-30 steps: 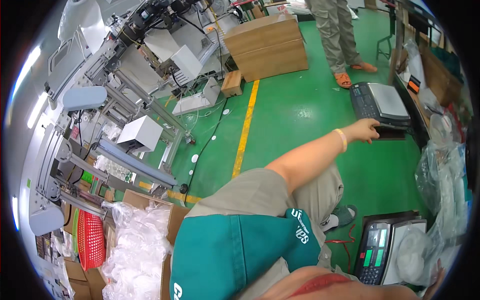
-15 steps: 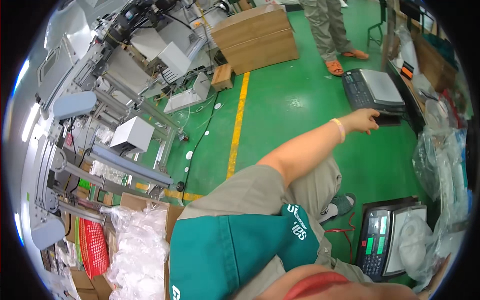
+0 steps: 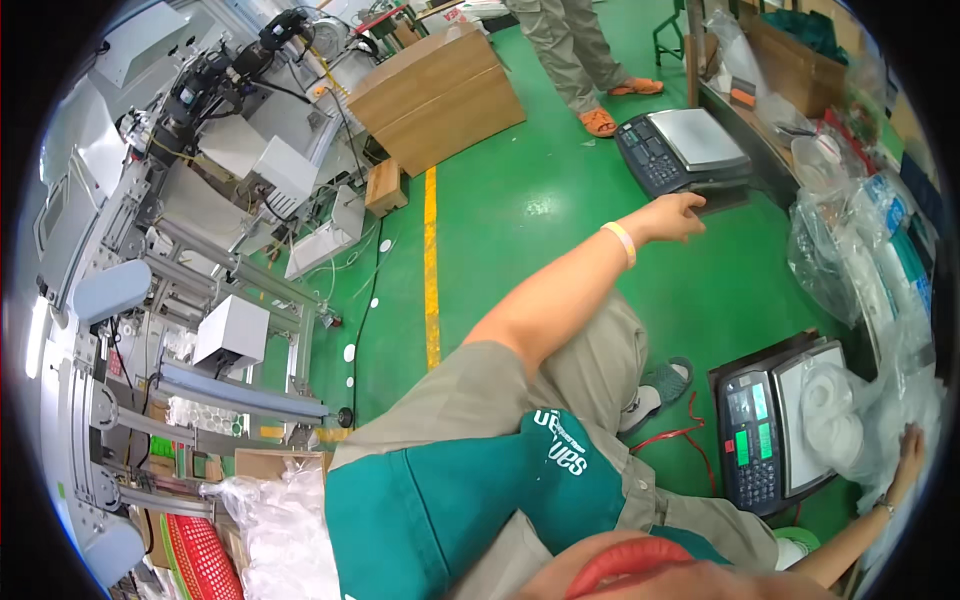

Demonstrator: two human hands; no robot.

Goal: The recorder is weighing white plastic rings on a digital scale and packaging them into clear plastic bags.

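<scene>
We're pointing the left hand (image 3: 670,218), half-curled and apparently empty, at the far scale (image 3: 685,145). Right hand (image 3: 908,460) is touching the clear bag (image 3: 868,425) overhanging the near scale (image 3: 750,470); can't tell if gripping. If we're tugging, the bag could be sliding off.

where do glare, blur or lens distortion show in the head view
Head view: pale glare on the glossy green floor; head view: a white light tube at left looks washed out; head view: fisheye warping bends the grey metal machine frame at left; head view: the bare left hand shows little blur.
</scene>
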